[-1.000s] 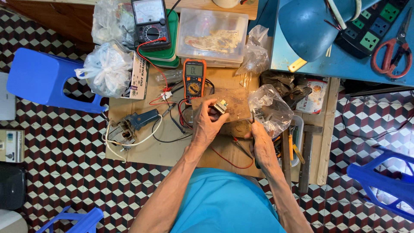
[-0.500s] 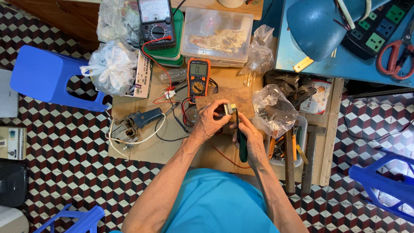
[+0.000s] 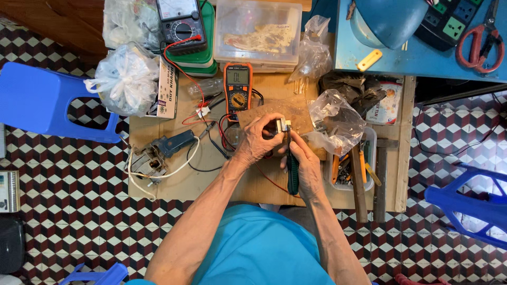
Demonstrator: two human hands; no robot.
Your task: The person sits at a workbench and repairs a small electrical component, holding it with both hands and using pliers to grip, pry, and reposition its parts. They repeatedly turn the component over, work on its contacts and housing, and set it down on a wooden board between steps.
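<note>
Seen from overhead, a person in a blue shirt works at a cluttered wooden desk [image 3: 174, 182] set on a checkered tile floor. The left hand [image 3: 257, 141] is closed around a small metal electrical part [image 3: 280, 126], holding it just above the middle of the desk, in front of an orange digital multimeter [image 3: 238, 91]. The right hand [image 3: 305, 164] grips a green-handled tool [image 3: 292, 174], its tip meeting the part; the tool's exact kind cannot be told.

Just right of the hands lie a crumpled clear plastic bag [image 3: 335, 120] and a tray of hand tools [image 3: 354, 169]. To the left rest a soldering gun with white cord [image 3: 171, 145] and a knotted white plastic bag [image 3: 125, 79]. An analogue multimeter [image 3: 182, 24] and a clear lidded box [image 3: 259, 34] stand at the far edge. Red-handled scissors [image 3: 483, 45] lie on a neighbouring blue table [image 3: 422, 60].
</note>
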